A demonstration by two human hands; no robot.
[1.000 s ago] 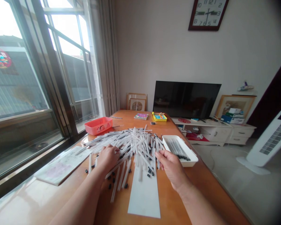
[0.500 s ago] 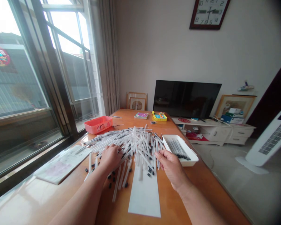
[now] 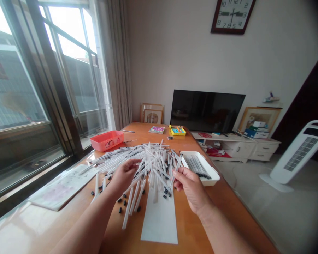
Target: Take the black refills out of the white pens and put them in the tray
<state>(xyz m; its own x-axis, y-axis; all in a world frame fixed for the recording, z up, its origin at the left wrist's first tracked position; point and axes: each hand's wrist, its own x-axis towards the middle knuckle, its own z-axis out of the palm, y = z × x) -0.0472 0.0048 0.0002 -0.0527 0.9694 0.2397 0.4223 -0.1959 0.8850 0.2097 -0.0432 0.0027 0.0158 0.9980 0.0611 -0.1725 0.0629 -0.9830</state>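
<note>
A big heap of translucent white pen barrels [image 3: 159, 155] spreads over the table, with small black plugs [image 3: 124, 203] scattered along its near side. Over the left part of this heap is my left hand [image 3: 125, 174], its fingers bent together; whatever they may pinch is hidden. My right hand [image 3: 189, 185], at the heap's right edge, pinches a pen barrel [image 3: 178, 164] between thumb and fingers, slanting up and away. Just beyond that hand, a white tray [image 3: 214, 179] holds a row of thin clear sticks with dark ends [image 3: 196, 164]. A white paper strip [image 3: 159, 224] lies between my forearms.
A red plastic basket [image 3: 107, 141] stands at the back left, with a flat booklet [image 3: 60, 188] nearer me. Toward the far end are a colourful book [image 3: 157, 130] and a yellow box [image 3: 178, 131]. The window [image 3: 55, 70] borders the left side.
My left hand has lifted slightly from the heap. My right hand has raised a pen barrel into a slant. The whole view has shifted a little to the right.
</note>
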